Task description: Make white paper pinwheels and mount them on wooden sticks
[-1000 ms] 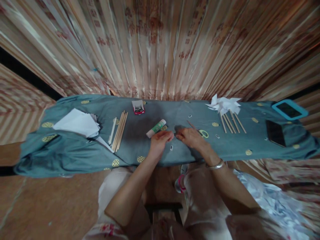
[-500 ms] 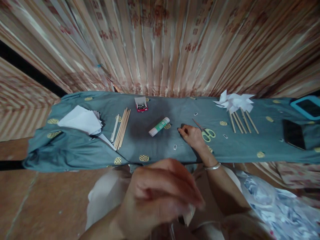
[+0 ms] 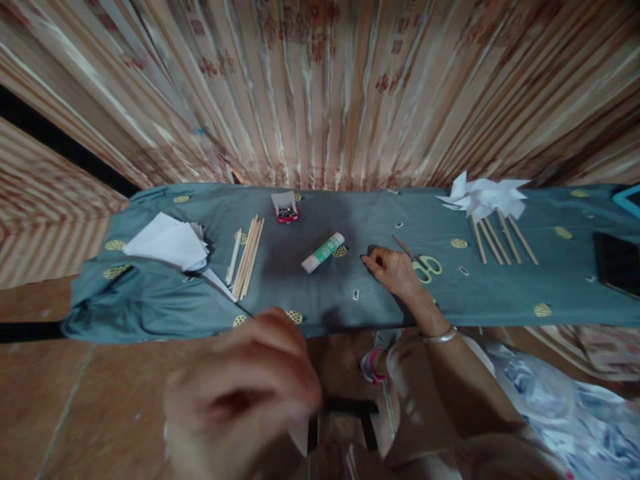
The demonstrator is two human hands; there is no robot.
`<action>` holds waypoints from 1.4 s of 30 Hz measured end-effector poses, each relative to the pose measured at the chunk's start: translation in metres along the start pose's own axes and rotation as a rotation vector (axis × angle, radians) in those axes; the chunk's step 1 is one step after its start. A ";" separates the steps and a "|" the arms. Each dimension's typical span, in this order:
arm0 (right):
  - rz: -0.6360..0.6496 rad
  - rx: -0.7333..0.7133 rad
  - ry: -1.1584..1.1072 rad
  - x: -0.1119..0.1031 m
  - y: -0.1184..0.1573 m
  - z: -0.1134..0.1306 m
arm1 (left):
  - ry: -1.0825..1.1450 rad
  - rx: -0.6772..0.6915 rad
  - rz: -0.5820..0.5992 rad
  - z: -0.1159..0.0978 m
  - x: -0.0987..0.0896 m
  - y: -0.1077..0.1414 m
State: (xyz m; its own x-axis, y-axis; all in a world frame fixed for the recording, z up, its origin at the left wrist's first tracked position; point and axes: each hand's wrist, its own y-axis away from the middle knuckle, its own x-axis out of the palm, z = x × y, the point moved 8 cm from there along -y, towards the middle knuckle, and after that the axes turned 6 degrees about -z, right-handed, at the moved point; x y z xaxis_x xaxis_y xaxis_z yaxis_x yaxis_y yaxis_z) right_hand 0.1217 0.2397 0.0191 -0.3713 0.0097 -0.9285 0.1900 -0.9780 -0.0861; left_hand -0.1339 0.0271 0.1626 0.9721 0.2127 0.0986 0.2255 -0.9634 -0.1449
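My left hand point(image 3: 245, 400), blurred, is raised close to the camera in front of the table's near edge, its fingers curled together; whether anything is between them is hidden. My right hand point(image 3: 393, 270) rests on the green cloth point(image 3: 320, 300) with its fingers pinched, and what they hold is too small to tell. Just right of it lie scissors point(image 3: 427, 268) with light green handles. A glue stick point(image 3: 323, 252) lies left of the right hand. Farther back sits an open red box of small metal pins point(image 3: 287, 208).
White paper sheets point(image 3: 167, 243) are stacked at the left, beside wooden sticks point(image 3: 249, 259) and a white pen point(image 3: 233, 257). Paper pinwheels point(image 3: 485, 193) on sticks lie at the right, near a dark phone point(image 3: 617, 263). A curtain point(image 3: 320, 93) hangs behind.
My left hand has moved left and the pale piece seen at its fingers no longer shows. The view has shifted slightly; my right hand stays in its place on the cloth.
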 end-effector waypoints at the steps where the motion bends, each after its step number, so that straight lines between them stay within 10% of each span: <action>1: 0.003 0.000 -0.007 0.000 0.000 0.000 | -0.093 0.073 -0.089 -0.006 -0.004 -0.021; 5: 0.032 0.014 -0.028 0.000 -0.002 -0.001 | -0.355 0.357 -0.551 -0.018 -0.053 -0.097; 14: 0.048 0.022 -0.029 0.000 -0.004 -0.001 | -1.029 0.247 -0.443 0.063 -0.147 -0.143; 32: 0.014 -0.007 -0.099 -0.002 -0.003 -0.002 | -1.259 -0.100 -0.441 0.096 -0.175 -0.144; 42: 0.011 -0.016 -0.071 -0.001 -0.002 -0.002 | -1.377 -0.004 -0.404 0.096 -0.164 -0.149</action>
State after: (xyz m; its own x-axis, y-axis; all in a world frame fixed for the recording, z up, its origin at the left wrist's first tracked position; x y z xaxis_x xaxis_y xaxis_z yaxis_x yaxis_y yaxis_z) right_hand 0.1238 0.2421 0.0198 -0.4326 -0.0168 -0.9014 0.2088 -0.9745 -0.0820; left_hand -0.3207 0.1514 0.0734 0.1305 0.4503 -0.8833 0.4980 -0.8001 -0.3344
